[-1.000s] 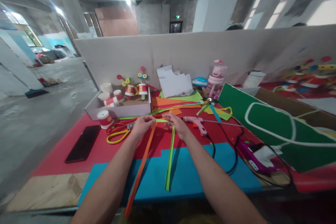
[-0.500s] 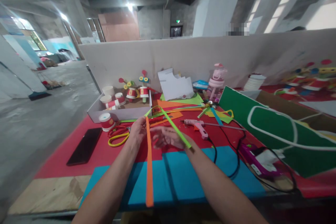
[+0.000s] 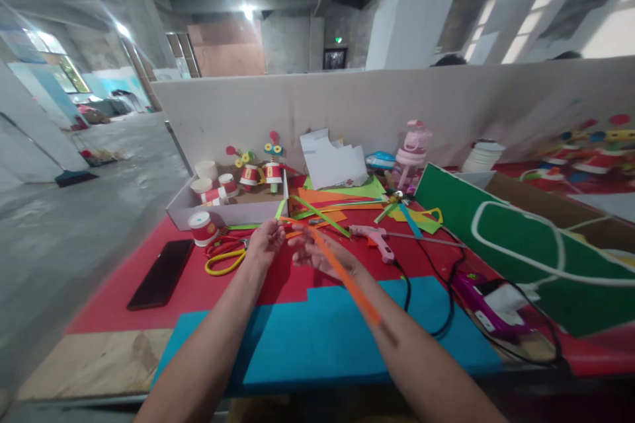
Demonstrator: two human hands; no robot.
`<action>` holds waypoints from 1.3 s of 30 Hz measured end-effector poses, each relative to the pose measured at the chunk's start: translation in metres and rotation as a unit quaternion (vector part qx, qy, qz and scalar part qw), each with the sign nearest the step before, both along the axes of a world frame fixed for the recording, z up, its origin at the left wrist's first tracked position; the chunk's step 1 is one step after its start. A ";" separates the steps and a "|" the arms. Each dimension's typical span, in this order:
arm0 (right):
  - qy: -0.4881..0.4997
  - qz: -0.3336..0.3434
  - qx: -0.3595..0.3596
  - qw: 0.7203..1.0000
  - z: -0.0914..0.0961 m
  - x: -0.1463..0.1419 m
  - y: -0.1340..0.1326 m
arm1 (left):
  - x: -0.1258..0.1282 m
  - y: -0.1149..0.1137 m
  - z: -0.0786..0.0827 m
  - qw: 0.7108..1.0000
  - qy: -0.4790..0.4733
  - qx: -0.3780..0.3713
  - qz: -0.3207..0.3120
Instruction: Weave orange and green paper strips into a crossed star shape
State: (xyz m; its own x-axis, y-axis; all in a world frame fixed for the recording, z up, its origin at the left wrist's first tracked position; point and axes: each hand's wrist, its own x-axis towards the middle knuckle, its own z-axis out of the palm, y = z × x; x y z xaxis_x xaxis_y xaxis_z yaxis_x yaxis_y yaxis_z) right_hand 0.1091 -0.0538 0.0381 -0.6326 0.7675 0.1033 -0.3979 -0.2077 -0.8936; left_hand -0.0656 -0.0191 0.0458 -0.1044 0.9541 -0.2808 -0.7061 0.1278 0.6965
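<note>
My left hand (image 3: 266,242) pinches the joined ends of two narrow paper strips, one orange and one lime green, just right of the scissors (image 3: 225,262). The orange paper strip (image 3: 342,271) slants from my fingertips over my right hand and forearm. Beyond it the green paper strip (image 3: 320,216) loops up and falls to the right, toward the pink glue gun (image 3: 376,238). My right hand (image 3: 320,254) is beside the left, palm turned inward and fingers apart, close under the orange strip. Whether its fingertips touch the strip is unclear.
A phone (image 3: 161,274) and a paper cup (image 3: 202,229) lie to the left. Behind is a box (image 3: 225,215) with cups and two cup figures. Blue sheets (image 3: 297,337) cover the front edge. A purple power strip (image 3: 489,304), cables and a green board (image 3: 520,251) are at right.
The orange strip has swung from hanging straight down toward me to slanting right across my right forearm. The green strip has moved away from that forearm, farther back. My left hand stays nearly in place.
</note>
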 end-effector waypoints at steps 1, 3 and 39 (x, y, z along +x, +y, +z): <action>0.030 -0.057 0.001 0.998 -0.001 -0.001 0.002 | 0.001 -0.001 0.001 1.000 -0.001 0.001 0.000; 0.040 -0.171 -0.014 0.984 -0.007 -0.005 0.010 | 0.005 -0.004 0.001 1.000 0.008 0.013 -0.013; -0.137 -0.170 -0.104 0.970 -0.019 -0.019 0.009 | -0.010 0.001 0.004 0.934 0.300 0.185 -0.050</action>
